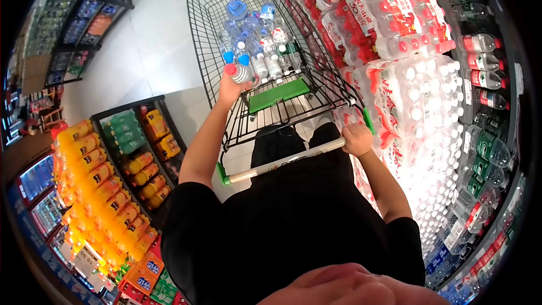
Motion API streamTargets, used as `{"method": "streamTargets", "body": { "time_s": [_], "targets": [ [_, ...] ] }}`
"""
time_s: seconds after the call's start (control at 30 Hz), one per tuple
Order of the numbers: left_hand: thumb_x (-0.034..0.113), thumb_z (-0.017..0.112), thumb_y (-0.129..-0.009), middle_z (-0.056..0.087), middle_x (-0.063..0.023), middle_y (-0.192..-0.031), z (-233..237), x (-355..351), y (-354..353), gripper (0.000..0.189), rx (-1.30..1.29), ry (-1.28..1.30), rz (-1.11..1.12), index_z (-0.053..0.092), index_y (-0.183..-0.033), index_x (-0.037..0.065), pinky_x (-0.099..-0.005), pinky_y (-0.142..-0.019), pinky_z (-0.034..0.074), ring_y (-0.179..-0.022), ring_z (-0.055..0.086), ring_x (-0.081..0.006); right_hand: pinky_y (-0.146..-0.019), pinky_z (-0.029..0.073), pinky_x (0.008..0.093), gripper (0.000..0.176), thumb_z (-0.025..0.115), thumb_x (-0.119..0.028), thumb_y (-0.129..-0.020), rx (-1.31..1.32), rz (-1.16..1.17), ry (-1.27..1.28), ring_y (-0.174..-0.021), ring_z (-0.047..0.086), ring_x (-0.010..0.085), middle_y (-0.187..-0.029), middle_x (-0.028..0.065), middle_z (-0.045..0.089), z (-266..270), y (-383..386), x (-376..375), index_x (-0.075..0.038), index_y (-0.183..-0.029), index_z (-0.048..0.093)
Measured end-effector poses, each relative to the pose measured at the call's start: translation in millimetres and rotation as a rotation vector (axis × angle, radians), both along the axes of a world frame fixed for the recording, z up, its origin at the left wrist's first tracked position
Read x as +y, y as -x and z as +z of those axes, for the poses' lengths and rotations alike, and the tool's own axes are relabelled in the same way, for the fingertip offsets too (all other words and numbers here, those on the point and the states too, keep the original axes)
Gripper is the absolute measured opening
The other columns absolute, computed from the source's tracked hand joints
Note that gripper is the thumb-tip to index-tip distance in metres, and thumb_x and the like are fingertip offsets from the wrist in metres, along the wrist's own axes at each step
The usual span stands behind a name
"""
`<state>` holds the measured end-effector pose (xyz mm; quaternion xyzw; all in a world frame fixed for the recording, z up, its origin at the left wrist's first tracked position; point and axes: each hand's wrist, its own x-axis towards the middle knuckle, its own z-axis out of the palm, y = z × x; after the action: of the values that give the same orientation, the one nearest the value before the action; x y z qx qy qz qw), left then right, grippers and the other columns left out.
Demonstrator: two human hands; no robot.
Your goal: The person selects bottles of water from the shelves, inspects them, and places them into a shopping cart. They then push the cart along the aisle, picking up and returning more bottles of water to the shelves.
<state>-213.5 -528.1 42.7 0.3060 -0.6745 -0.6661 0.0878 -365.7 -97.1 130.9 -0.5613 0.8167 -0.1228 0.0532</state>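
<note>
L hand (229,89) is clamped round a small clear bottle (243,74) w/ a red cap, fingers wrapped on its lower part. The bottle is tipped sideways, cap pointing left, and held over the near end of the shopping cart (199,34), just above the rim by the green fold-down seat flap (279,95). R hand (357,138) is closed tight on the cart handle (282,161), right at its far-right end beside the green end cap, and both forearms reach fwd from a black tee. Inside the basket there's a loose heap of water bottles (255,42), mostly blue and white caps, piled toward the right wall; the held bottle sits just beside that heap, whether touching it I can't tell. Right of the cart, near its side, stand tall stacks of shrink-wrapped water packs (420,99) — white caps lower, red-capped packs (387,14) above. Further right a dark shelf of single bottles (484,62). On the left, well apart from the cart, is a display of orange drink bottles (93,183) across pale floor tiles (151,45).
</note>
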Motion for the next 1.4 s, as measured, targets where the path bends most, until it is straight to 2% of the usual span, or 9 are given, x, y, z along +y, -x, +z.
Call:
{"method": "streamTargets", "body": {
  "time_s": [0.23,0.4,0.63,0.8,0.93,1.03,1.17,1.2,1.4],
  "targets": [
    [-0.006,0.074,-0.076,0.061,-0.0058,-0.118,130,76,-22,0.054,0.284,-0.462,0.385,0.051,-0.125,0.005,-0.0335,-0.096,0.048,-0.11,0.06,-0.0185,-0.069,0.05,0.0403,0.042,0.073,-0.018,-0.057,-0.214,0.073,0.108,-0.077,0.061,0.0278,-0.081,0.007,0.06,25,0,-8,-0.01,-0.098,0.065],
    [0.041,0.062,-0.09,0.058,-0.0054,-0.122,194,154,-3,0.046,0.563,-0.77,0.534,0.052,-0.128,0.016,-0.0478,-0.104,0.041,-0.113,0.057,-0.026,-0.081,0.052,0.028,0.014,0.061,-0.007,-0.092,-1.125,-0.128,0.178,-0.095,0.067,0.0185,-0.107,0.0103,0.07,38,23,11,0.002,-0.099,0.068],
    [0.056,0.06,-0.085,0.06,-0.0126,-0.116,232,220,48,0.066,0.71,-0.908,0.114,0.05,-0.13,0.008,-0.0477,-0.09,0.052,-0.102,0.063,-0.0294,-0.074,0.052,0.027,0.017,0.057,-0.01,-0.095,-1.188,-0.216,0.278,-0.078,0.067,0.0139,-0.08,0.0085,0.07,94,41,56,0.003,-0.088,0.065],
    [0.059,0.055,-0.089,0.06,-0.0131,-0.115,255,268,92,0.064,0.669,-0.933,0.069,0.051,-0.129,0.009,-0.0465,-0.09,0.052,-0.1,0.062,-0.0293,-0.053,0.037,0.0283,0.03,0.054,-0.015,-0.099,-1.152,-0.121,0.439,-0.054,0.045,0.0109,-0.061,0.0006,0.05,101,54,94,-0.002,-0.072,0.052],
    [0.065,0.045,-0.093,0.062,-0.0132,-0.113,282,300,120,0.066,0.476,-0.894,0.11,0.052,-0.128,0.009,-0.047,-0.089,0.053,-0.101,0.063,-0.0295,-0.049,0.034,0.0273,0.042,0.047,-0.019,-0.103,-1.343,-0.135,0.55,-0.049,0.041,0.0113,-0.054,0.0012,0.045,99,71,121,-0.003,-0.064,0.049],
    [0.064,0.044,-0.094,0.062,-0.0131,-0.113,306,319,140,0.065,0.335,-0.833,0.106,0.052,-0.128,0.009,-0.0467,-0.088,0.053,-0.102,0.063,-0.0296,-0.048,0.035,0.0281,0.045,0.045,-0.022,-0.104,-1.757,-0.07,1.023,-0.05,0.043,0.0126,-0.051,0.0027,0.044,89,75,126,-0.004,-0.063,0.049],
    [0.055,0.048,-0.097,0.06,-0.007,-0.122,322,340,158,0.06,0.311,-0.745,-0.032,0.05,-0.135,0.007,-0.0409,-0.093,0.05,-0.109,0.059,-0.0206,-0.072,0.047,0.0311,0.025,0.048,-0.022,-0.103,-1.596,-0.306,0.868,-0.076,0.056,0.0176,-0.083,0.0082,0.059,127,79,120,-0.003,-0.087,0.053],
    [0.052,0.05,-0.098,0.059,-0.007,-0.123,323,345,162,0.058,0.326,-0.746,-0.047,0.05,-0.135,0.007,-0.0403,-0.095,0.048,-0.111,0.058,-0.0202,-0.086,0.046,0.0325,0.016,0.052,-0.019,-0.1,-1.5,-0.222,0.929,-0.097,0.056,0.0185,-0.107,0.0089,0.057,131,75,115,-0.003,-0.1,0.051],
    [0.038,0.048,-0.102,0.057,-0.0089,-0.125,330,375,173,0.043,0.425,-0.458,-0.047,0.045,-0.129,0.005,-0.0388,-0.103,0.04,-0.118,0.053,-0.0191,-0.098,0.045,0.0328,0.052,0.068,-0.017,-0.089,-1.425,-0.22,0.854,-0.112,0.055,0.0125,-0.12,0.0065,0.058,154,57,105,0.001,-0.132,0.045]
  ]
}}
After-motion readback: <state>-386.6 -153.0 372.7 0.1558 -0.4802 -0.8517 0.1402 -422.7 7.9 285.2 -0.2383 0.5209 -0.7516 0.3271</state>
